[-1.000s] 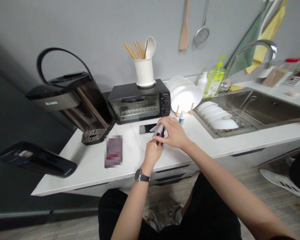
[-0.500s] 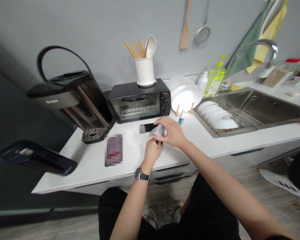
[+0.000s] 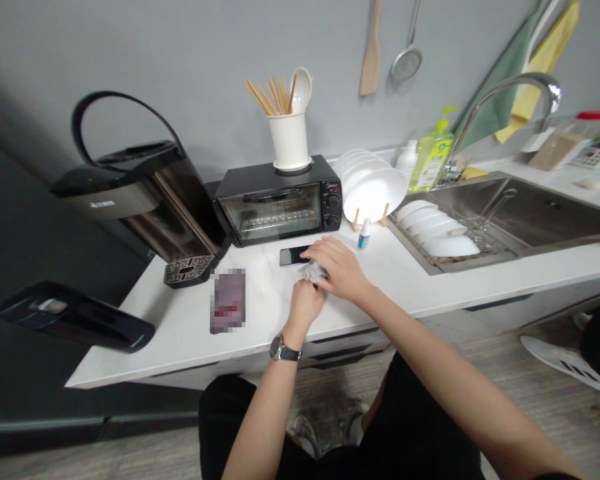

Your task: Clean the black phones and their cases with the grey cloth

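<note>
Holding a crumpled grey cloth (image 3: 312, 270) pinched in the right hand (image 3: 338, 267), in front of the oven (image 3: 280, 200). With the left hand (image 3: 306, 303) curled just beside the cloth, cannot tell its contents. As fabric, probably light, soft and limp: best gathered by several folds. Nearer the oven, note a phone (image 3: 291, 256) lying flat and a bottle (image 3: 364, 235) upright.
</note>
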Motion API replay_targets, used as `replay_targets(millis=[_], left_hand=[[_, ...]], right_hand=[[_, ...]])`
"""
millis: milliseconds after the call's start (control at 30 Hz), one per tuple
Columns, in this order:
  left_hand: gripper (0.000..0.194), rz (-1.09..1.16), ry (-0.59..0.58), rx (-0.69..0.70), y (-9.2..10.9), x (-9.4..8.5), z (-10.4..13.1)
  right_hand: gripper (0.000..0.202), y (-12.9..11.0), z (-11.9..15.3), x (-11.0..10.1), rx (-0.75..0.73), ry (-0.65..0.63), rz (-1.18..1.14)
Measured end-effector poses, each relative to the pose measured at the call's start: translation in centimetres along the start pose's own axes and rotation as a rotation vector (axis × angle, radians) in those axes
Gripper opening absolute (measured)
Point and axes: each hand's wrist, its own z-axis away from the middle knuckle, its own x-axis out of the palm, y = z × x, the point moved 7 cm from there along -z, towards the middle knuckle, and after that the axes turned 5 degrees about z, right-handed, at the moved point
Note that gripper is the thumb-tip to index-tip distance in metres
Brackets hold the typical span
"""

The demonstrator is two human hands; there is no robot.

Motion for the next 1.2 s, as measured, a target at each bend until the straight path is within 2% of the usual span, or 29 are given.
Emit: replay_targets(millis=[100,167,233,333,467,567,633,700,767,900,933,1033,1133,1200], left_hand=[[0.029,0.018,0.027,-0.009,-0.1,-0.2,0.0],[0.031,0.030,0.039,-0.010,-0.1,-0.3,0.0],[0.032,0.033,0.037,-0.002,-0.2,-0.2,0.0],[0.026,0.016,0.022,0.007,-0.3,0.0,0.0],[0.022,-0.008,0.011,0.017,-0.6,0.4,0.0],[0.024,-0.004,0.015,0.023,-0.5,0.4,0.0],[0.027,0.006,0.029,0.016,-0.5,0.2,0.0],[0.029,0.020,0.046,0.008,-0.4,0.0,0.0],[0.028,0.032,0.051,0.011,-0.3,-0.2,0.0],[0.022,0.022,0.025,0.009,-0.4,0.2,0.0],[0.021,0.009,0.024,0.001,-0.5,0.3,0.0],[0.023,-0.026,0.029,-0.012,-0.7,0.4,0.0],[0.025,-0.018,0.017,-0.004,-0.5,0.3,-0.1],[0.024,-0.006,0.019,-0.001,-0.3,0.1,-0.1]], right_hand=[[0.039,1.9,-0.4,-0.7,0.189,0.000,-0.040],[0.045,2.4,-0.5,-0.8,0.254,-0.004,-0.051],[0.038,1.8,-0.7,-0.8,0.199,0.000,-0.053],[0.017,-0.2,-0.9,-0.1,0.007,-0.018,-0.045],[0.026,-1.8,-0.6,0.9,-0.139,-0.057,-0.008],[0.024,-1.0,-0.7,0.6,-0.093,-0.051,-0.015],[0.023,0.4,-0.8,-0.1,0.027,-0.043,-0.032],[0.031,1.9,-0.8,-0.7,0.163,-0.034,-0.060],[0.032,2.3,-0.9,-1.0,0.213,-0.032,-0.082],[0.008,-0.2,-1.1,-0.1,0.015,-0.025,-0.040],[0.007,-1.0,-1.2,0.3,-0.043,-0.025,-0.019],[0.023,-2.3,-1.2,1.4,-0.139,-0.047,0.040],[0.023,-1.7,-1.4,1.5,-0.118,-0.072,0.032],[0.028,-0.3,-1.6,0.8,-0.029,-0.068,0.007]])
